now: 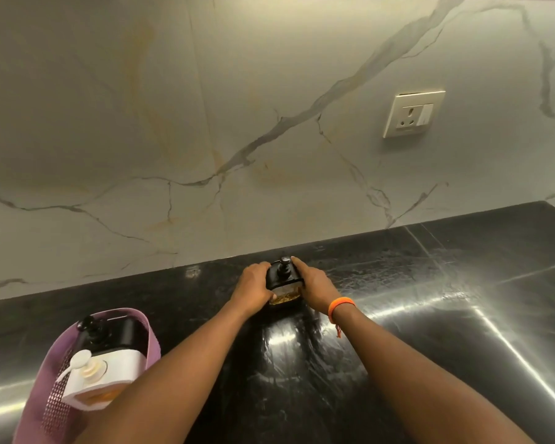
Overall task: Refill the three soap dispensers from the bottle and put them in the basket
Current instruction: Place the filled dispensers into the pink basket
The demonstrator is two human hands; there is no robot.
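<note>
Right then, both hands were on the last dispenser (284,283): the left hand (253,288) was wrapped round its left side, fingers curled onto the black top, and the right hand (313,285) clamped the right side, one fingertip up beside the pump knob. It stood upright on the counter (398,315) close to the back edge, just short of the wall, amber soap showing through its clear lower half. An orange band (341,306) ringed the right wrist.

Out at the front left corner sat the pink basket (109,318), and two dispensers were already in it: a black one (116,331) toward the back, a white one (100,376) tipped at the front. No bottle was in view, so this one looked filled and capped.

The job now, I'd say, was a clean carry. Best to lift straight up, keep it level so nothing weeps from the pump, and steer clear of pressing that knob. The free room in the basket looked tight, so it wanted lowering into the gap beside the other two, not dropping on top.
</note>
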